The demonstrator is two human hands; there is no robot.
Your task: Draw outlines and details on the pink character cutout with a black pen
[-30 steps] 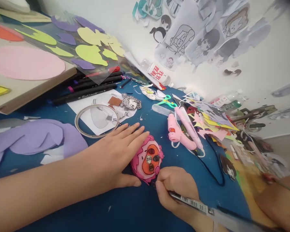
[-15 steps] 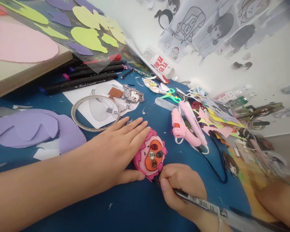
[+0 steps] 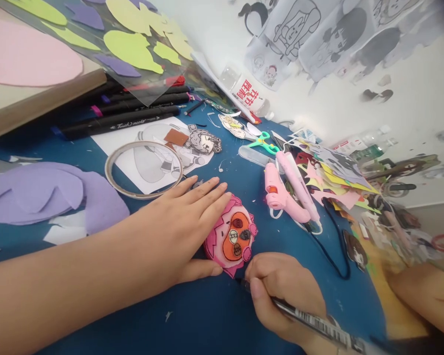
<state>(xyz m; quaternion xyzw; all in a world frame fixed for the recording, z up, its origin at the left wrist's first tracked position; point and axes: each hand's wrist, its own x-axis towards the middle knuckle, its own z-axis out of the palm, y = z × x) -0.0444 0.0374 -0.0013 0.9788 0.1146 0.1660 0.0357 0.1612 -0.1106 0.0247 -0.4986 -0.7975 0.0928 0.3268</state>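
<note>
Left hand (image 3: 185, 222): flat, bracing your round pink-orange piece (image 3: 232, 236), centre; slackening risks pivoting.
Right hand (image 3: 286, 291): clamped on black-and-clear pen (image 3: 311, 320).

Now the left hand (image 3: 190, 227) covers one edge of the pink cutout (image 3: 234, 237); the pen (image 3: 320, 324) blurs toward its far end; another person's hand (image 3: 425, 296), right, is blurred, cut off.

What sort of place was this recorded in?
Probably a craft room or studio: a pink glue gun and black markers lie on the blue table, and paper drawings are up on the wall.
</note>
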